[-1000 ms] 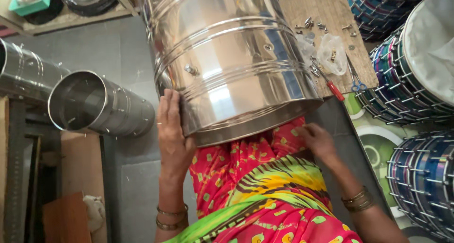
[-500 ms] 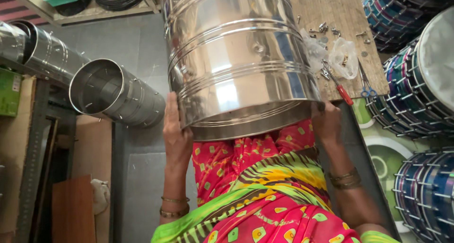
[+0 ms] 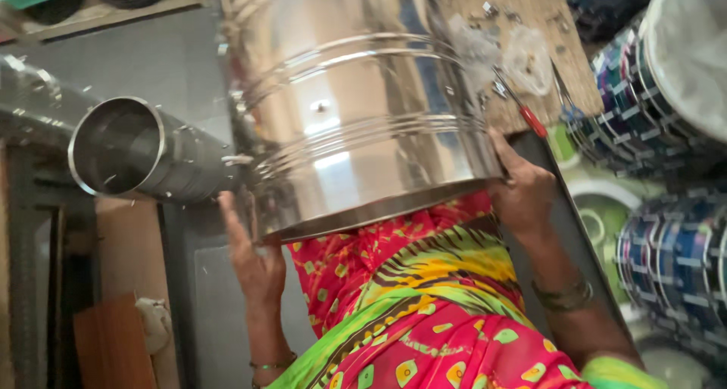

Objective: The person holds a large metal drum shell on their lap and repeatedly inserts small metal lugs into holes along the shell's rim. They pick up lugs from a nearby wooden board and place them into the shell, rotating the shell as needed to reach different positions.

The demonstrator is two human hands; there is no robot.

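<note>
The large steel drum shell [image 3: 356, 109] is held over the lap, gripped at its near rim by the left hand [image 3: 254, 256] and right hand [image 3: 522, 188], apparently bare of fittings.

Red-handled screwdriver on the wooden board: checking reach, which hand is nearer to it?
Right. The right hand grips the steel drum just below the screwdriver; the left hand is across the drum.
</note>
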